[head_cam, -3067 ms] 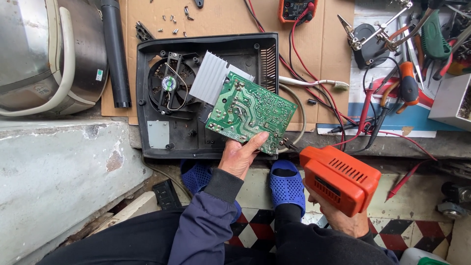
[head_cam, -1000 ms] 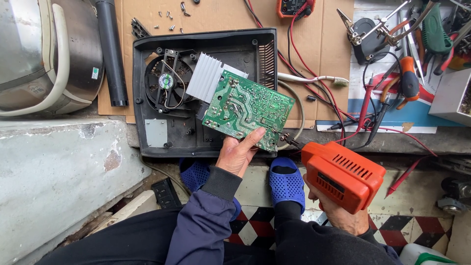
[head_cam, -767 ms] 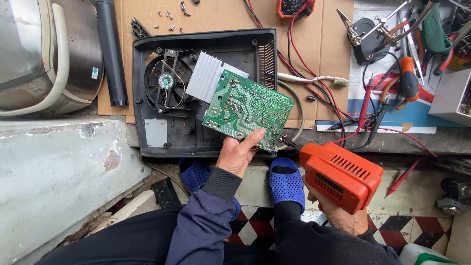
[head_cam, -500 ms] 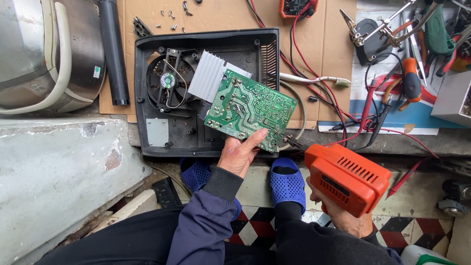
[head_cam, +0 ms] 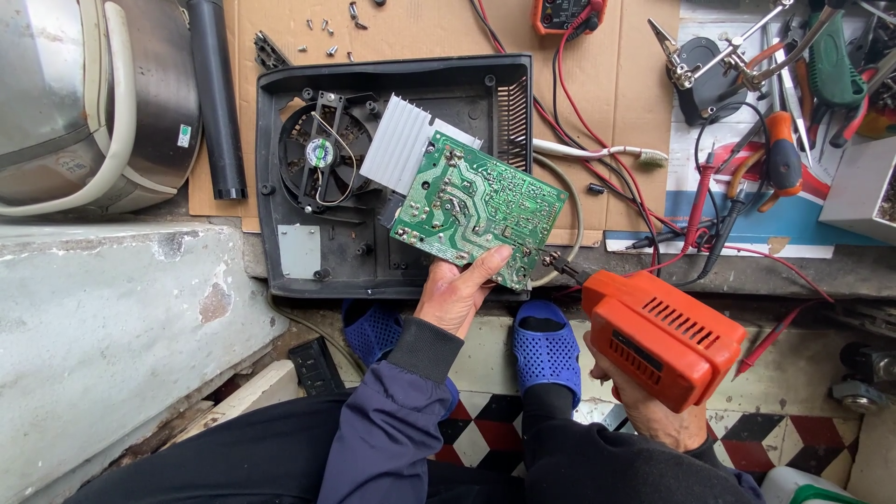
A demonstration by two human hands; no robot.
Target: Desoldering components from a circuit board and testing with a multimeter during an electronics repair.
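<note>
The left hand (head_cam: 455, 297) is bare and comes out of a dark navy jacket sleeve (head_cam: 387, 425) with a black ribbed knit cuff (head_cam: 425, 350). The right hand (head_cam: 653, 415) is bare too, its sleeve dark at the wrist. Black trousers (head_cam: 233, 467) cover the legs. Each foot wears a blue perforated clog (head_cam: 546, 350), with black socks showing at the ankle.

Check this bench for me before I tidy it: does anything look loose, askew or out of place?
Yes. The green circuit board is tilted up out of the black casing, held by the left hand. Small screws lie scattered on the cardboard above the casing.
</note>
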